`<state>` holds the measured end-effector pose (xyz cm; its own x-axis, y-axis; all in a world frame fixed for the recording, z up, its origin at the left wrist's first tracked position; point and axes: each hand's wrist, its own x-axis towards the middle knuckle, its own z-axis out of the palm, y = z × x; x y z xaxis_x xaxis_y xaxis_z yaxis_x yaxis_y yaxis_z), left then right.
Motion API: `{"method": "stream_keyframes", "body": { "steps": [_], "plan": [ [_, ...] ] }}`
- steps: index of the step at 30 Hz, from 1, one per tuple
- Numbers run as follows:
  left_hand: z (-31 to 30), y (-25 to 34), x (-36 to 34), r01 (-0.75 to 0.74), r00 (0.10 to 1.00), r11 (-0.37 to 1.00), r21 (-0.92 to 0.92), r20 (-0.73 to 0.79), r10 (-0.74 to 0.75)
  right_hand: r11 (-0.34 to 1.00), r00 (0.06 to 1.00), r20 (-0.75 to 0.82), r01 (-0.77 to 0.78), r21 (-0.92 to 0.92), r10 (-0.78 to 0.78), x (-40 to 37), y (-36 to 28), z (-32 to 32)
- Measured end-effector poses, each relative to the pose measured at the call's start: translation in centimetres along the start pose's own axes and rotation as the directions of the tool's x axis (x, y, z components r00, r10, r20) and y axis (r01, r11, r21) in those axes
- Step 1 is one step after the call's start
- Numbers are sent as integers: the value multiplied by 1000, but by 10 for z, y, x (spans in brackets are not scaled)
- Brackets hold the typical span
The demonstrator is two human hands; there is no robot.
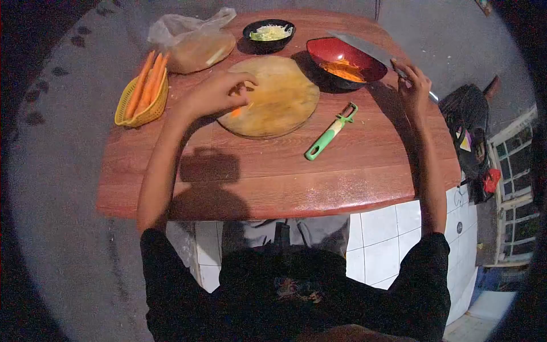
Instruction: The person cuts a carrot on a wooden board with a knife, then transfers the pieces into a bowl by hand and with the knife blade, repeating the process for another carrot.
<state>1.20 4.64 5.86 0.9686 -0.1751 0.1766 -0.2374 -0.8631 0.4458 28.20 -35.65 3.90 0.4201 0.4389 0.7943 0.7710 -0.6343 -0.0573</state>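
Note:
My right hand [414, 85] is closed on the handle of a large knife [364, 48], whose blade reaches up and left over the rim of a red and black bowl [373, 60] with shredded orange pieces inside. Over the left side of the round wooden board [279, 100] is my left hand [228, 94], its fingers curled with the thumb and index near each other; whether it holds anything is too small to tell. A small orange piece [236, 113] lies at the board's left edge, just below that hand.
A green peeler [331, 134] lies right of the board. At the left, a yellow basket [122, 111] holds whole carrots [147, 85]. Behind stand a clear plastic bag [185, 34] and a black bowl [246, 40] of pale shreds [270, 32].

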Motion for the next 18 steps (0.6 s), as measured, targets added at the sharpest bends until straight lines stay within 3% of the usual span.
{"method": "stream_keyframes", "body": {
  "steps": [5,8,10,11,14,15,16,17,18],
  "plan": [
    [13,17,7,21,998,997,79,65,-26,1000,1000,21,-22,3,22,-7,23,13],
    [22,18,5,31,999,997,69,26,-33,979,996,-84,56,198,-40,-6,49,28],
    [35,10,4,-75,993,989,130,-83,86,992,995,-76,77,101,-70,-6,56,29],
    [39,7,6,-58,993,989,137,-95,71,989,993,-80,93,115,-84,-5,58,30],
    [42,11,5,-69,996,981,179,-40,78,991,988,-129,73,-111,-88,-10,51,24],
    [40,15,5,13,1000,986,167,-13,-11,991,986,-142,76,-110,-92,-11,45,20],
    [35,20,6,90,995,984,156,15,-94,992,994,-105,-22,-121,9,-12,40,15],
    [35,19,7,79,997,983,168,9,-82,983,991,-71,-124,-139,115,-13,38,9],
    [39,10,9,42,999,994,103,-10,-41,980,988,-94,-134,-146,121,-14,39,5]
  ]
}}
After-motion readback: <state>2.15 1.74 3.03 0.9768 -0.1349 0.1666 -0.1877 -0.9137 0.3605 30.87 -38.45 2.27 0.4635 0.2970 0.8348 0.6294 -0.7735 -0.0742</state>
